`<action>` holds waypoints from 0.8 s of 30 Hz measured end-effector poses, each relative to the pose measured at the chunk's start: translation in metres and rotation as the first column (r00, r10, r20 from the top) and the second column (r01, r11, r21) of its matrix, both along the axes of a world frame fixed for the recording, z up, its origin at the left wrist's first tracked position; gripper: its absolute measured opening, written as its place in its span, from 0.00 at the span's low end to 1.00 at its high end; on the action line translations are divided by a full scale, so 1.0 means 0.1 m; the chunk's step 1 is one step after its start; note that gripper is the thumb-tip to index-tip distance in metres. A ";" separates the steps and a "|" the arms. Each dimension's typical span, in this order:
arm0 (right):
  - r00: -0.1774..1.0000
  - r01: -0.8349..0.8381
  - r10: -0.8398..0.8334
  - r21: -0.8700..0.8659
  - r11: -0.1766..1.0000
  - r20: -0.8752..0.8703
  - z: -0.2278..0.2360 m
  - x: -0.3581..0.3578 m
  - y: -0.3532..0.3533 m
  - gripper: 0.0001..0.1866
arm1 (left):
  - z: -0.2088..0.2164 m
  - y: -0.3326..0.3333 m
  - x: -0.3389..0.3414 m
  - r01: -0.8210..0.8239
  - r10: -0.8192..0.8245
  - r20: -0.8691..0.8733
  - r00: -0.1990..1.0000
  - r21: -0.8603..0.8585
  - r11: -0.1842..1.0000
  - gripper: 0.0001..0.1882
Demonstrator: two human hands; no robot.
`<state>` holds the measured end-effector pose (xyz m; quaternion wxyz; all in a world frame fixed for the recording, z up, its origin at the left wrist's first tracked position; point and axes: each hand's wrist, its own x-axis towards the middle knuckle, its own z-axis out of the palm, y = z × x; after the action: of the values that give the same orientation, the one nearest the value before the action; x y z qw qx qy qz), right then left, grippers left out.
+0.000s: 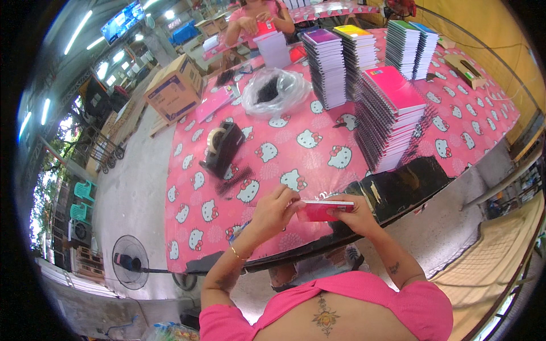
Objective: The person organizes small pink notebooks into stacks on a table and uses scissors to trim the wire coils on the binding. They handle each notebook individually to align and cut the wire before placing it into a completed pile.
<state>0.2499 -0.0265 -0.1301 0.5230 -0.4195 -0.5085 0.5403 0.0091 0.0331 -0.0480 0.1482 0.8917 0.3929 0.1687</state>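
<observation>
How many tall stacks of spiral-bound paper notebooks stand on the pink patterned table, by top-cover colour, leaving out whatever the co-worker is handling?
Bright pink-topped notebook stack: 1
Purple-topped notebook stack: 1
Yellow-topped notebook stack: 1
Green-topped notebook stack: 1
Blue-topped notebook stack: 1
Total: 5 stacks

from where i stand, the person's right hand [355, 216] grips a red notebook [318, 211] over the near edge of the pink table [307, 163], left hand [277, 208] at its other end. pink notebooks [391, 116] stand stacked beyond, a tape dispenser [226, 152] left; across, another person [263, 14] handles paper [274, 52].
</observation>
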 end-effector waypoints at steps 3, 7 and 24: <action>0.994 0.107 -0.107 0.059 0.992 -0.014 0.17 -0.08 -0.03 0.14 | -0.18 -0.11 0.28 -0.166 0.213 -0.067 0.975 0.425 0.890 0.33; 0.982 0.189 -0.188 0.058 0.980 -0.021 0.22 -0.11 -0.05 0.14 | -0.62 -0.33 0.25 -0.139 0.232 -0.109 0.967 0.535 0.833 0.38; 0.999 0.039 -0.040 0.123 0.992 0.007 0.36 -0.02 -0.08 0.15 | 0.27 0.07 0.09 0.179 -0.193 0.117 0.974 0.122 0.976 0.11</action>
<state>0.2477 -0.0350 -0.0943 0.5561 -0.3990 -0.5347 0.4956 0.0180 0.0398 -0.0209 0.1388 0.9188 0.2873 0.2325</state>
